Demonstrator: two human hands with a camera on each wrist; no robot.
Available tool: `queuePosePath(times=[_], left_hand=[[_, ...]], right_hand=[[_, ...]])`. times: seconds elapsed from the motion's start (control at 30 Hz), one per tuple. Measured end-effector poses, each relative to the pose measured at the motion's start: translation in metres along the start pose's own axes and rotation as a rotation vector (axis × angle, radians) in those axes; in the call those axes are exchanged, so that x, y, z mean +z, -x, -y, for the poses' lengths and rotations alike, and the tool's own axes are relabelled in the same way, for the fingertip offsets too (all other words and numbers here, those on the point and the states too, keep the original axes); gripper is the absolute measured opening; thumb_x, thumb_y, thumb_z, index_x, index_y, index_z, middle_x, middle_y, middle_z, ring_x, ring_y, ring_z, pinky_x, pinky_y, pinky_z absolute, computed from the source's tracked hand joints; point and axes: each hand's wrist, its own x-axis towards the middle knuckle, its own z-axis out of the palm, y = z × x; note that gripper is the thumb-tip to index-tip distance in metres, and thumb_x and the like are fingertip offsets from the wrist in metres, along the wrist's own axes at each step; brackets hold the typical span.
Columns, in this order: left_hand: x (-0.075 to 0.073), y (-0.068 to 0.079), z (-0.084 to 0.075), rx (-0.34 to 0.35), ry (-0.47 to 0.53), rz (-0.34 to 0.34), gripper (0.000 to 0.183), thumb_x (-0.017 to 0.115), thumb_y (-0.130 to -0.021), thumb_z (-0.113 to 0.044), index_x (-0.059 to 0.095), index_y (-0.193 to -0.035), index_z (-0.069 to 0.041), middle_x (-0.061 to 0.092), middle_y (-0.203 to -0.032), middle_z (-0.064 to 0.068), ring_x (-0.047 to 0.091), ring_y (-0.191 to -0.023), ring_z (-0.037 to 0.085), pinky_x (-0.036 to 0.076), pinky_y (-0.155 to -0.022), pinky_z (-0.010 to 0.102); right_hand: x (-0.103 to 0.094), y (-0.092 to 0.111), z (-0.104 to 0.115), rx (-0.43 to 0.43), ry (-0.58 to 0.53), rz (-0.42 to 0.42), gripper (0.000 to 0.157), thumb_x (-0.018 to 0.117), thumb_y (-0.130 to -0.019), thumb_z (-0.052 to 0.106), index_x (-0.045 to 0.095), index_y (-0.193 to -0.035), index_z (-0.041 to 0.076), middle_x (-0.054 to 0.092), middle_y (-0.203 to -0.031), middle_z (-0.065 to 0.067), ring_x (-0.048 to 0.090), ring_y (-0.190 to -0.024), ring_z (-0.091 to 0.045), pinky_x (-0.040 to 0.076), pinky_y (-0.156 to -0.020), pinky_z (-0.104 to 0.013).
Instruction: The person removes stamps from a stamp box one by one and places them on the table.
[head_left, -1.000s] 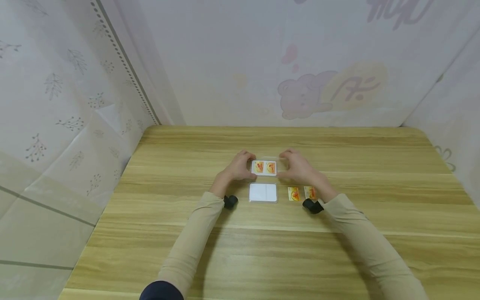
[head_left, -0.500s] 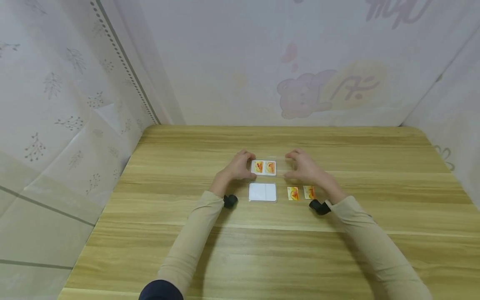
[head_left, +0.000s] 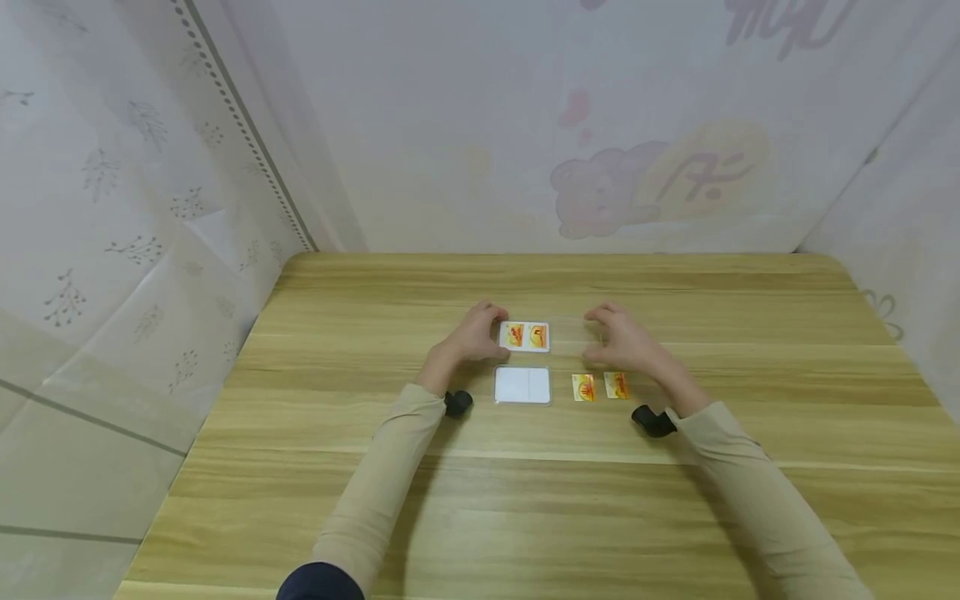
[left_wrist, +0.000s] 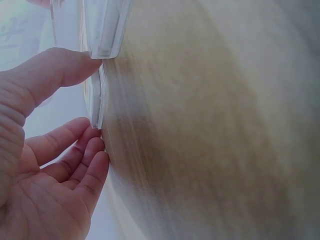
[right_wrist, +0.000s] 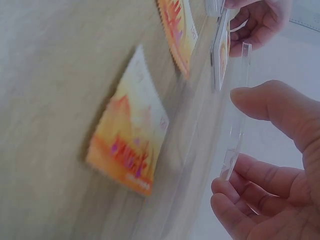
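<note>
My left hand (head_left: 474,333) holds the left end of a small clear display case base, whose white insert (head_left: 526,345) carries two red-and-yellow stamps (head_left: 537,337). In the left wrist view the thumb is at one edge of this case (left_wrist: 96,100) and the fingers at the other. To the right, my right hand (head_left: 622,340) grips a clear plastic lid (right_wrist: 236,127) by its edges, between thumb and fingers. The lid is apart from the base and barely shows in the head view.
Nearer the body lies a second clear case (head_left: 522,385) with a blank white two-part insert. Right of it are two loose stamps, one (head_left: 583,387) beside the other (head_left: 617,385). All this is on a wooden table (head_left: 525,500), with a patterned curtain (head_left: 450,125) behind.
My right hand has moved to the right with the clear lid, away from the base with the stamps. The left hand has stayed at the base.
</note>
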Motion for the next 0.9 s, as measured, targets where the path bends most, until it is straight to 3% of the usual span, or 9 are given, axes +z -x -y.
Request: queuePosePath(times=[0.9], left_hand=[[-0.002, 0.001, -0.001, 0.006, -0.006, 0.010, 0.059, 0.076, -0.073, -0.010, 0.051, -0.124, 0.007, 0.049, -0.124, 0.018, 0.043, -0.119, 0.031, 0.033, -0.105, 0.038]], right_hand=[[-0.016, 0.022, -0.030, 0.000, 0.010, -0.021, 0.061, 0.077, -0.074, 0.009, 0.049, -0.122, -0.015, 0.049, -0.115, -0.029, 0.049, -0.104, -0.042, 0.042, -0.089, -0.054]])
